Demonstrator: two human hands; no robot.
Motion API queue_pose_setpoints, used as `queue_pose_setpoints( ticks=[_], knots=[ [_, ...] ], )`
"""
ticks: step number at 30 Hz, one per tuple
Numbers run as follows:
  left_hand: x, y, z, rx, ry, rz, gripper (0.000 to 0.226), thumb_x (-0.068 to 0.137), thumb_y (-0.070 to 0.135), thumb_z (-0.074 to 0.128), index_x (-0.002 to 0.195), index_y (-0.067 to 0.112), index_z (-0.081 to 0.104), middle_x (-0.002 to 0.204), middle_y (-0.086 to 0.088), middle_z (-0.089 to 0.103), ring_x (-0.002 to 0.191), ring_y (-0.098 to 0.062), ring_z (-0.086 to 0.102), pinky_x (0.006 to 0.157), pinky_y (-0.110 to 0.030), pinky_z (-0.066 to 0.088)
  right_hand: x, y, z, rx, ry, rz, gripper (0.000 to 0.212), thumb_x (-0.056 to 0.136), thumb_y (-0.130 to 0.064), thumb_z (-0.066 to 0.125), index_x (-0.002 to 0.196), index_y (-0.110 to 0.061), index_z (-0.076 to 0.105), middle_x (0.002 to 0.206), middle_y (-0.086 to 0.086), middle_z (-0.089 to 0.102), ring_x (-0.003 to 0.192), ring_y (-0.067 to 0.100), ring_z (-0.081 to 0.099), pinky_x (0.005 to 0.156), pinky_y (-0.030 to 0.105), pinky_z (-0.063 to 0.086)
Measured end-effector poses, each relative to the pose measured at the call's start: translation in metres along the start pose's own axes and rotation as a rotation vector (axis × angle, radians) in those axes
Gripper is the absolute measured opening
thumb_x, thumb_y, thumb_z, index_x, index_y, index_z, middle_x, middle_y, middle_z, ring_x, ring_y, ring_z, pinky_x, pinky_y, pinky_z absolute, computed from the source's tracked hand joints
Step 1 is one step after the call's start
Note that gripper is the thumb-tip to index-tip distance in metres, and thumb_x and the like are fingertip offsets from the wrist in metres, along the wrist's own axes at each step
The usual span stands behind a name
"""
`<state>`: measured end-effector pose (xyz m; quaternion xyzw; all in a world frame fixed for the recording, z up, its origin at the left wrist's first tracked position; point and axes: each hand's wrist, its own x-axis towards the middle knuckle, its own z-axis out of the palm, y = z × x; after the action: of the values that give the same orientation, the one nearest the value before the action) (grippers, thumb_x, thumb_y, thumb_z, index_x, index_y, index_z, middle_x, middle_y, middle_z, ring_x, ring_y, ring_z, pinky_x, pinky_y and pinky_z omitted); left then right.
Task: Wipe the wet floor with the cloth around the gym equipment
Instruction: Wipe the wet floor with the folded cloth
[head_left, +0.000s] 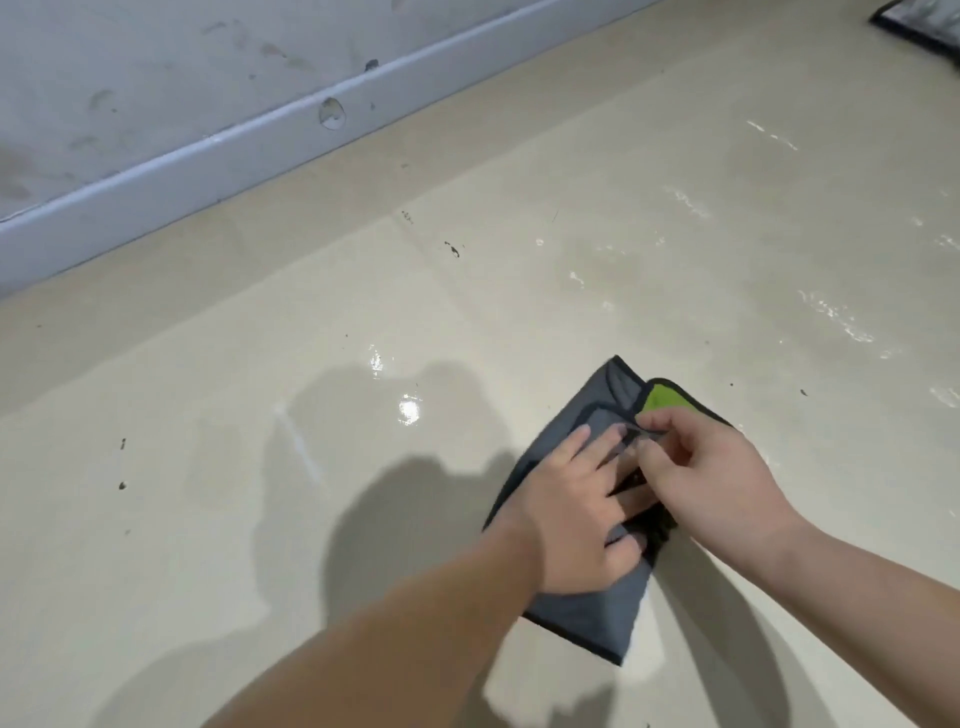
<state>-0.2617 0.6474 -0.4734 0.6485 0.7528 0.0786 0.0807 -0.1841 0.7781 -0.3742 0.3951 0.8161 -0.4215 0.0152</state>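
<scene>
A grey cloth with a black hem and a bright green underside lies on the beige floor, partly folded. My left hand lies flat on its middle with the fingers spread and straight. Beside it, my right hand pinches a folded edge of the cloth between thumb and fingertips, near the exposed green corner. Wet streaks and glints of water show on the floor to the right and just left of the cloth.
A grey wall with a pale skirting board runs diagonally along the far left. The dark corner of a mat or piece of equipment sits at the top right. Small dark specks dot the floor.
</scene>
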Motion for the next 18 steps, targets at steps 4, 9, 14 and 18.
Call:
queue_pose_setpoints(
  ticks=[4, 9, 14, 18],
  knots=[
    [-0.011, -0.037, -0.007, 0.014, -0.031, -0.384, 0.07, 0.096, 0.057, 0.034, 0.162, 0.035, 0.033, 0.174, -0.008, 0.014, 0.162, -0.027, 0.006, 0.129, -0.051, 0.006, -0.008, 0.002, 0.004, -0.021, -0.01, -0.006, 0.024, 0.097, -0.021, 0.059, 0.118, -0.03, 0.066, 0.089, -0.007, 0.069, 0.08, 0.01, 0.065, 0.073, 0.024, 0.047],
    [-0.016, -0.008, -0.015, -0.121, -0.074, -0.415, 0.075, 0.098, 0.055, 0.011, 0.167, 0.027, 0.016, 0.175, -0.012, 0.0, 0.161, -0.033, -0.007, 0.129, -0.052, 0.0, -0.019, -0.004, 0.026, -0.146, -0.002, -0.197, 0.047, 0.096, -0.009, 0.055, 0.141, -0.021, 0.054, 0.138, -0.006, 0.052, 0.125, 0.01, 0.053, 0.106, 0.021, 0.039],
    [-0.058, -0.082, -0.043, -0.316, 0.287, -0.459, 0.057, 0.092, 0.025, 0.041, 0.142, 0.006, 0.059, 0.156, -0.019, 0.049, 0.148, -0.034, 0.042, 0.124, -0.044, 0.032, -0.028, 0.0, 0.07, -0.309, -0.255, -0.352, 0.071, 0.1, -0.024, 0.055, 0.162, -0.02, 0.02, 0.17, -0.005, 0.013, 0.157, 0.008, 0.008, 0.124, 0.023, 0.015],
    [-0.107, -0.157, -0.078, -0.022, -0.163, -0.949, 0.078, 0.089, 0.049, 0.037, 0.156, 0.01, 0.029, 0.171, -0.022, 0.009, 0.158, -0.039, 0.003, 0.127, -0.053, 0.008, -0.011, -0.015, 0.099, -0.635, -0.368, -0.26, 0.096, 0.094, -0.071, 0.042, 0.161, -0.029, -0.012, 0.166, -0.003, -0.028, 0.153, 0.021, -0.029, 0.126, 0.037, -0.004]
  ],
)
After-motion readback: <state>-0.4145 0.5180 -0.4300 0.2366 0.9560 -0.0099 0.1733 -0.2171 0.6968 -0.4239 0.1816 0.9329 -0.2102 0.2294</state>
